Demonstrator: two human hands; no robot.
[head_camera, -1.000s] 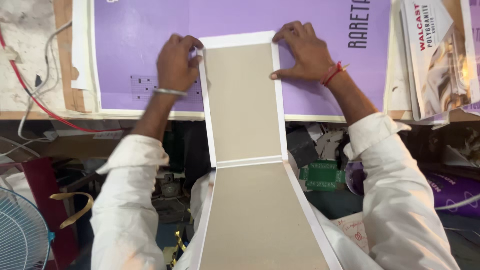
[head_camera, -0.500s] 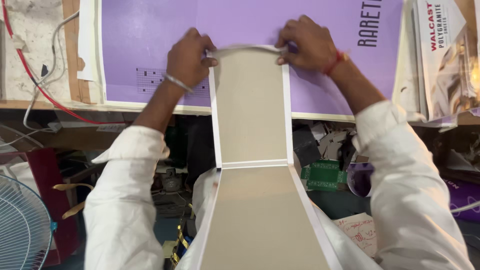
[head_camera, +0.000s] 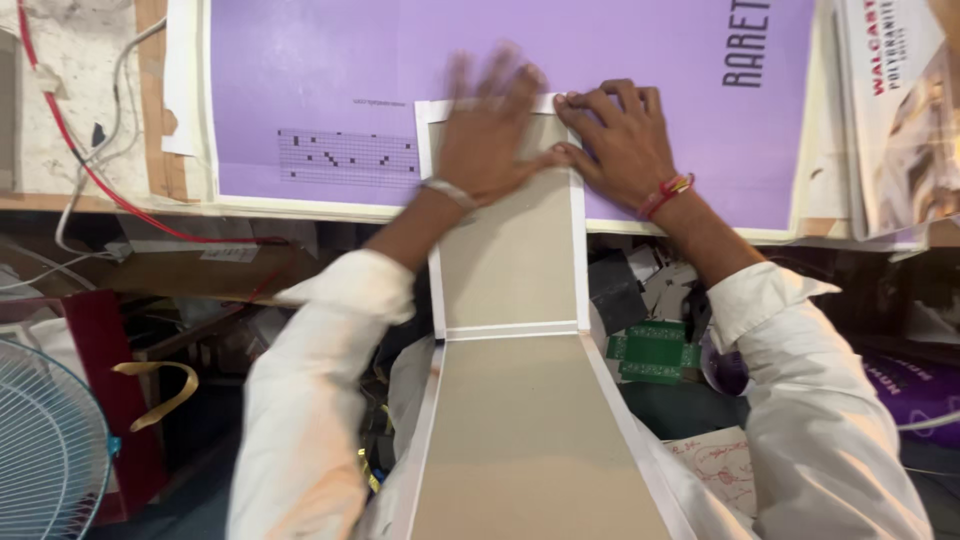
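A long grey board panel with white folded edges (head_camera: 510, 280) runs from my lap up onto a large purple sheet (head_camera: 320, 80) on the table. My left hand (head_camera: 490, 135), blurred by motion, lies flat with fingers spread across the top end of the panel. My right hand (head_camera: 620, 140) presses its fingertips on the panel's top right corner and white edge. A silver bangle is on my left wrist, a red thread on my right. A crease crosses the panel near the table's edge.
Printed booklets (head_camera: 890, 110) are stacked at the right of the table. Red and white cables (head_camera: 80, 150) trail at the left. Below the table are a fan grille (head_camera: 45, 450), a red bag with gold handle (head_camera: 120, 400) and a small green box (head_camera: 655, 350).
The white flap at the panel's top edge has been folded down flat. My left hand has swept from the top left corner across the panel's top toward my right hand.
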